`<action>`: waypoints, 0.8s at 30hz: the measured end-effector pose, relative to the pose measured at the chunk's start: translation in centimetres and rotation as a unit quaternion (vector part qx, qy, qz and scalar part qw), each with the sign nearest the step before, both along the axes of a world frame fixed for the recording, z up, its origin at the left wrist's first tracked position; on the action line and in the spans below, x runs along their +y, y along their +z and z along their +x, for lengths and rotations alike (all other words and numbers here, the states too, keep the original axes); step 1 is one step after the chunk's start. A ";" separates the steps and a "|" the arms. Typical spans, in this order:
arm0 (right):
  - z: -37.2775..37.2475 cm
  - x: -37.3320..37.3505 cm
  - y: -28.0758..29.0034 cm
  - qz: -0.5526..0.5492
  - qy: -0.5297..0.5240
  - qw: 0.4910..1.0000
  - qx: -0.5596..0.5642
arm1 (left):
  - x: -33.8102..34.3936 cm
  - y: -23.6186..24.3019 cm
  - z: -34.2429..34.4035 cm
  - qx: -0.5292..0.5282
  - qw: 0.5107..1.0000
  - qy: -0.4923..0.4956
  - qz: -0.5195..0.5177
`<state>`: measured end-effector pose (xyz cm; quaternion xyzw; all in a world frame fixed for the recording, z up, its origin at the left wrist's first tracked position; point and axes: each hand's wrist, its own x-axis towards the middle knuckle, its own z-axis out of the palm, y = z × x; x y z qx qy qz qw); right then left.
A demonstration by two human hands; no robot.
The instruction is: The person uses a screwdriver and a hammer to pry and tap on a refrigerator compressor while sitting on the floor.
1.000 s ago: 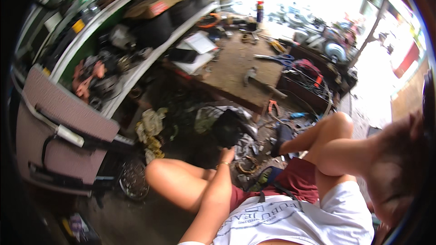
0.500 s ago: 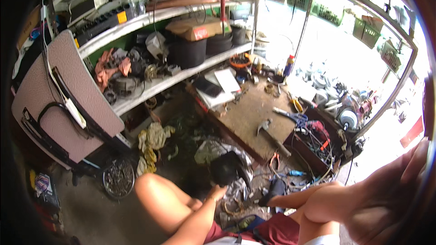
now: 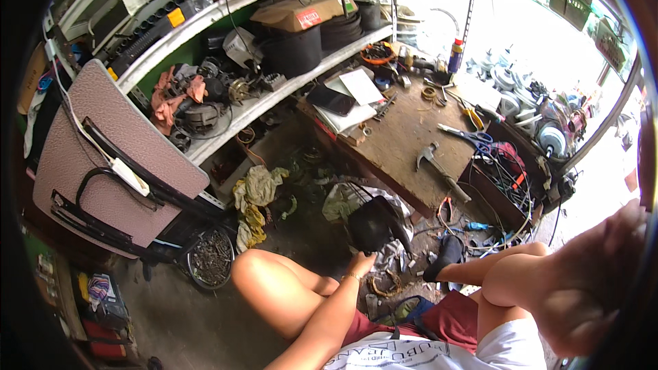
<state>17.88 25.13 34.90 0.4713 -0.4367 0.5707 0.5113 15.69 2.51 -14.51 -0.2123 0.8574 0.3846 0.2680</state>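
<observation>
My left hand (image 3: pixel 360 263) is closed at the near edge of a black rounded object (image 3: pixel 370 225) with a long curved handle-like part along its right side. Its exact kind cannot be made out. The object sits low between my legs, over a crumpled silvery-white plastic sheet (image 3: pixel 340 200). Close to the camera at the right edge, my right hand (image 3: pixel 582 294) is raised, large and blurred. Its fingers cannot be made out, nor whether it holds anything. A wire ring-like coil (image 3: pixel 386 285) lies on the floor near my left hand.
A low wooden table (image 3: pixel 397 164) bears a claw hammer (image 3: pixel 439 170), scissors (image 3: pixel 469 136) and a phone (image 3: pixel 331 99). Beside it stands a box of cables and tools (image 3: pixel 504 171). Metal shelves (image 3: pixel 240 118) hold motor parts. A basin of small metal pieces (image 3: pixel 210 258) stands left of my knee.
The view has tilted down and turned left, so the table and shelves sit higher and farther right. My left hand stays on the black object; my right hand remains raised near the camera.
</observation>
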 end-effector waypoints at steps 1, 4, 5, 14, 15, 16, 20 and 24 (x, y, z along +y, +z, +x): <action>-0.3 -0.7 -0.5 -0.018 -0.010 1.000 -0.010 | -0.6 -0.9 -0.1 0.016 1.000 0.008 -0.002; -2.6 -2.4 -6.9 -0.075 -0.122 0.969 -0.202 | 0.0 -1.0 0.2 0.019 0.999 0.020 0.017; -3.9 -2.5 -10.9 -0.002 -0.122 0.936 -0.331 | -0.8 -1.2 0.6 0.014 0.999 0.031 0.006; -6.2 -2.6 -41.7 0.421 -0.186 0.650 -0.605 | 0.9 -3.6 0.2 0.041 0.982 0.169 0.072; -6.7 -3.0 -42.0 0.423 -0.171 0.643 -0.615 | 0.8 -4.1 -0.2 0.009 0.975 0.191 0.118; -6.9 -3.2 -42.3 0.425 -0.157 0.636 -0.625 | 0.8 -4.5 -0.3 -0.023 0.963 0.211 0.163; -8.4 -5.3 -43.4 0.334 -0.093 0.649 -0.677 | -0.6 -5.1 -1.7 -0.106 0.891 0.277 0.344; -8.9 -6.4 -45.1 0.302 -0.203 0.650 -0.667 | 0.2 -2.3 -2.9 -0.118 0.883 0.269 0.367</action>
